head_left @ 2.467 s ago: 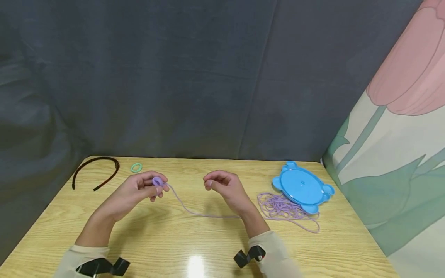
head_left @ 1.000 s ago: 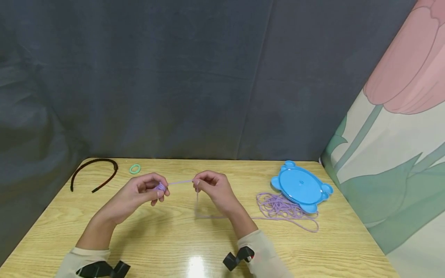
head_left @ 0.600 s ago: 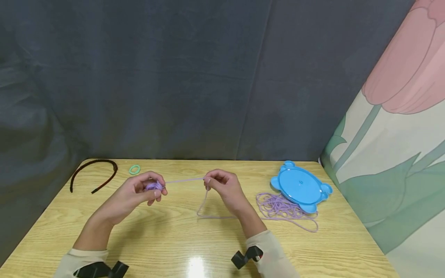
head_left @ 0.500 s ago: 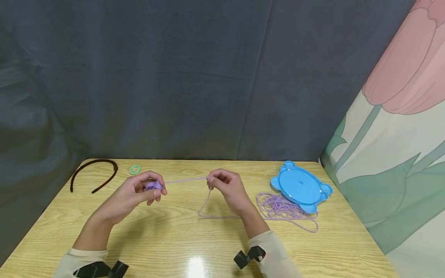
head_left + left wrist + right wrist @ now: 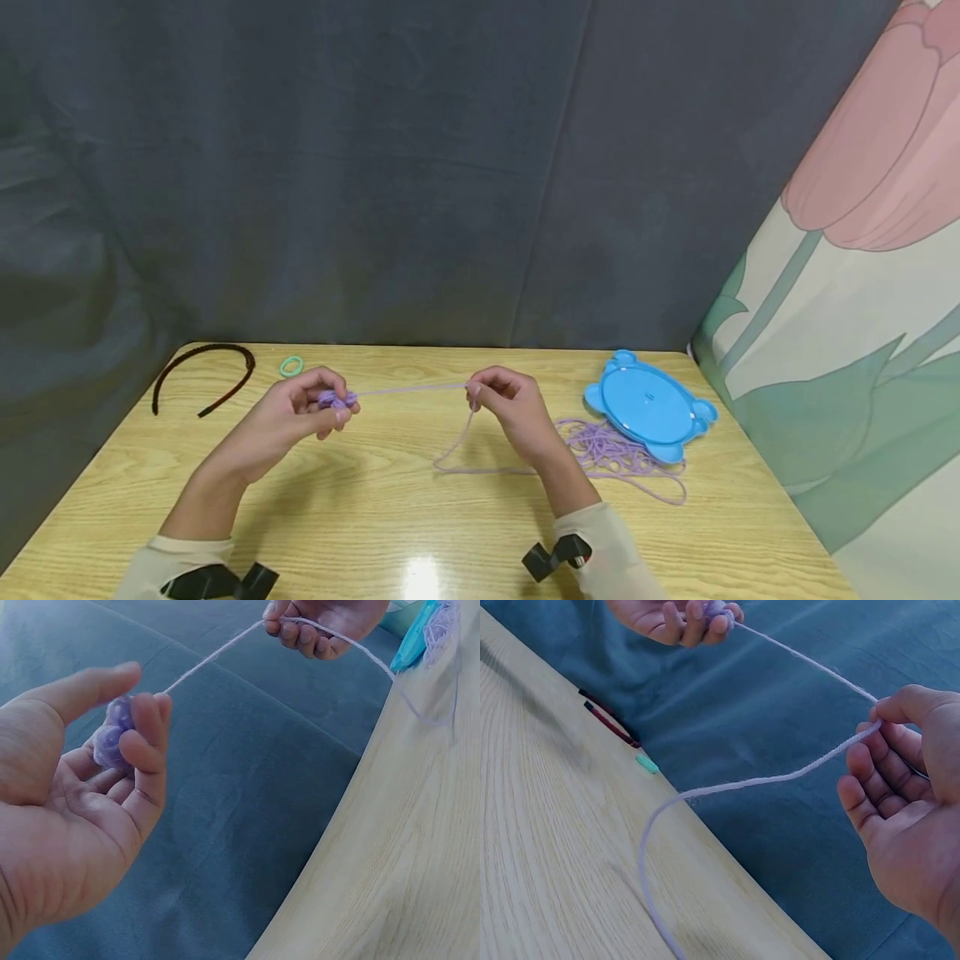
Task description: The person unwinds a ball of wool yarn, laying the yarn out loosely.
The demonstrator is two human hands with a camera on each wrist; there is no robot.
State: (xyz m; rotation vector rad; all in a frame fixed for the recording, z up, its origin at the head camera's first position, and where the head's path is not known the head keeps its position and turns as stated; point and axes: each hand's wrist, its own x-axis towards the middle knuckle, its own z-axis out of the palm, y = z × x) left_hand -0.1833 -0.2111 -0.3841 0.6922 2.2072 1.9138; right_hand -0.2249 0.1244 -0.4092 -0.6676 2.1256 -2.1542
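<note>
My left hand (image 5: 292, 412) holds a small wound bundle of purple yarn (image 5: 112, 742) between thumb and curled fingers, above the table. From the bundle a single strand (image 5: 408, 389) runs taut to my right hand (image 5: 513, 408), which pinches it between thumb and forefinger. Below the right hand the strand (image 5: 735, 785) hangs slack, curves down to the tabletop and leads right. There it joins a loose heap of purple yarn (image 5: 603, 446), partly under a blue plastic lid (image 5: 648, 400) with rounded lobes.
A dark headband (image 5: 204, 348) lies at the table's back left, with a green ring (image 5: 291, 366) just right of it. Behind the wooden table (image 5: 375, 517) hangs a dark curtain (image 5: 360, 167). A flower-patterned cloth (image 5: 840, 375) hangs at the right.
My right hand took hold of the strand near the left hand, then moved right, drawing it out taut. The left hand has stayed nearly in place; the bundle turned in its fingers.
</note>
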